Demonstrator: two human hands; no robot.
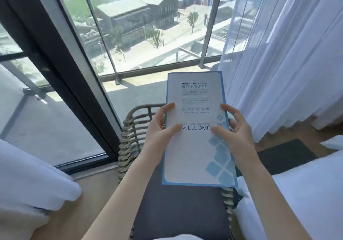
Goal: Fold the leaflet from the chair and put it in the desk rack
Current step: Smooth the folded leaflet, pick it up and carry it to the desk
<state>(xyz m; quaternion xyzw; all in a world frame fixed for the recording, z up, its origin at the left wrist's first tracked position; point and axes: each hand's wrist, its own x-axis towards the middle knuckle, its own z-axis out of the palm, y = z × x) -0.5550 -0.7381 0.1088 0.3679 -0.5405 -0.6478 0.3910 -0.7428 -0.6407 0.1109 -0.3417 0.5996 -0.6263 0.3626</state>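
A tall white leaflet [194, 154] with a blue border, blue square patterns and the word WELCOME is held upright in the air above the wicker chair [130, 134]. My left hand [159, 132] grips its left edge, thumb on the front near the middle. My right hand [233, 132] holds the right edge, thumb pressed beside the WELCOME text. The leaflet looks folded into a narrow panel, a second layer showing along its right edge. The chair has a dark seat cushion [178, 206] directly beneath the leaflet. No desk rack is in view.
A large glass window and balcony door [78, 58] fill the left and centre. Sheer white curtains [282, 58] hang at the right. White bedding [31, 180] lies at the left and a white cushion [300, 193] at the right. A dark rug [285, 156] lies on the wooden floor.
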